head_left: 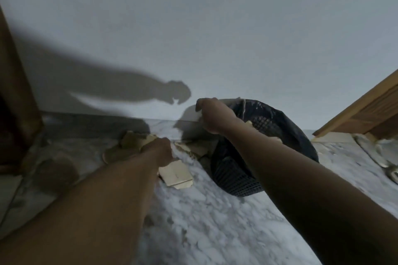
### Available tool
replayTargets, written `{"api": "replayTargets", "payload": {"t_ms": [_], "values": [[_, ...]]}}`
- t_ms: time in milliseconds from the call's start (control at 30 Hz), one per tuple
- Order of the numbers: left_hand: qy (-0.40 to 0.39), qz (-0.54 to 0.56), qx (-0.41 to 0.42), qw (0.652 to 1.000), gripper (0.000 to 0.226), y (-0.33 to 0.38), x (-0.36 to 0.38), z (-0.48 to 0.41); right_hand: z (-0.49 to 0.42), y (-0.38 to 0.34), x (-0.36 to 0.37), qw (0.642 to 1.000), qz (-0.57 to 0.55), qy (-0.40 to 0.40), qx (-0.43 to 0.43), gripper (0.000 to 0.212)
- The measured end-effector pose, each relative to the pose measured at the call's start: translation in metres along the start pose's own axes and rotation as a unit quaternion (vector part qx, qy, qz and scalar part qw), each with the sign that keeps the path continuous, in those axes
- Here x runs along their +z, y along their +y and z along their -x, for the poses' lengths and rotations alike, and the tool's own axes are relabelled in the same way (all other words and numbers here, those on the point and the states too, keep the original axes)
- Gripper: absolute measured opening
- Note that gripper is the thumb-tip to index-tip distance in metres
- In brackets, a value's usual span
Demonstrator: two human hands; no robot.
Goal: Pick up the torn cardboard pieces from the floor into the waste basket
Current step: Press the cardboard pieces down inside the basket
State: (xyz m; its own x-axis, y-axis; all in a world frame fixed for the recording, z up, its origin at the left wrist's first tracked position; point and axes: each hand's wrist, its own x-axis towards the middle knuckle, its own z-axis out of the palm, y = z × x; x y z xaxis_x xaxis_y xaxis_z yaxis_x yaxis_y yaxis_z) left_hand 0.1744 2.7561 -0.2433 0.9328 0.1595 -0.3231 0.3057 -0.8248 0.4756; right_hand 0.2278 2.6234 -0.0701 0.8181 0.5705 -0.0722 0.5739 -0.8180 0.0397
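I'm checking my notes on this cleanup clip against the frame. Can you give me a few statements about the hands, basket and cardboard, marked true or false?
1. The right hand grips the rim of the black mesh waste basket. True.
2. The basket stands perfectly upright. False: it is tilted toward the cardboard.
3. The left hand is down among the torn cardboard pieces on the floor. True.
4. The floor is dark wood. False: it is white marble-patterned.
5. All cardboard is already in the basket. False: several pieces lie on the floor beside it.
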Motion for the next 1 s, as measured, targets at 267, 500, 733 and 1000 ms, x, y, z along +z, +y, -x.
{"api": "replayTargets", "payload": {"t_ms": [267, 500, 733, 1000], "values": [[0.004, -0.133, 0.094, 0.987, 0.043, -0.067, 0.055, -0.008, -0.024, -0.025, 0.146, 0.978, -0.05, -0.203, -0.004, 0.046], [0.053, -0.181, 0.081, 0.979, 0.06, -0.087, 0.064, 0.017, 0.008, -0.001, 0.236, 0.965, -0.132, -0.223, -0.029, 0.102], [-0.033, -0.085, -0.045, 0.995, 0.098, -0.089, 0.053, 0.013, 0.011, 0.01, 0.226, 0.956, -0.181, -0.225, 0.039, 0.084], [0.081, -0.114, -0.138, 0.981, 0.071, -0.124, 0.026, 0.016, -0.018, 0.013, 0.194, 0.928, -0.275, -0.196, 0.158, 0.091]]}}
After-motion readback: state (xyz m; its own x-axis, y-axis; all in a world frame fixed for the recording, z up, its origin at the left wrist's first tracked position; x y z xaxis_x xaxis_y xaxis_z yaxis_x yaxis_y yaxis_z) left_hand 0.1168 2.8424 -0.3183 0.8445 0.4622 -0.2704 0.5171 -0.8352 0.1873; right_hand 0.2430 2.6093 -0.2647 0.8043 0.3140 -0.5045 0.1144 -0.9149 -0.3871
